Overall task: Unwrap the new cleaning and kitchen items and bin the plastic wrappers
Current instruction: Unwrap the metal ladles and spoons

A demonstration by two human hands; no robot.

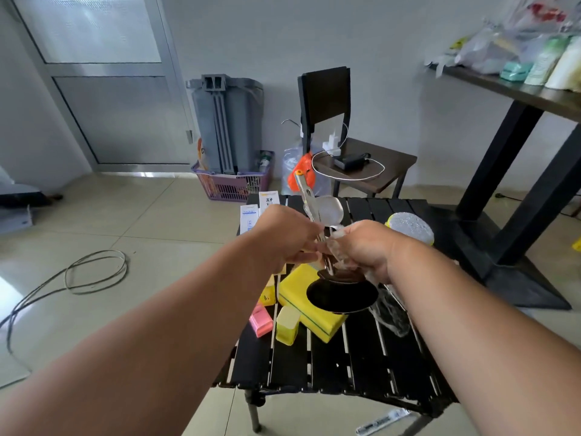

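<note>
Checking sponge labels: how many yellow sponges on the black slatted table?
2. Large yellow sponge lies mid-table, partly under the ladles; a round yellow-edged scrubber sits at the far right. Hands may hide others.

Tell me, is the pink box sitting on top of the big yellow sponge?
No, the small pink box lies on the black slatted table to the left of the big yellow sponge, not on it.

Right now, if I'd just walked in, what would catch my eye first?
Probably the two hands meeting over the black slatted table: the left hand and right hand grip a bundle of metal utensils with crinkly clear plastic wrap hanging below. Just under them lies a bright yellow sponge, with a small pink block near the table's left edge.
</note>
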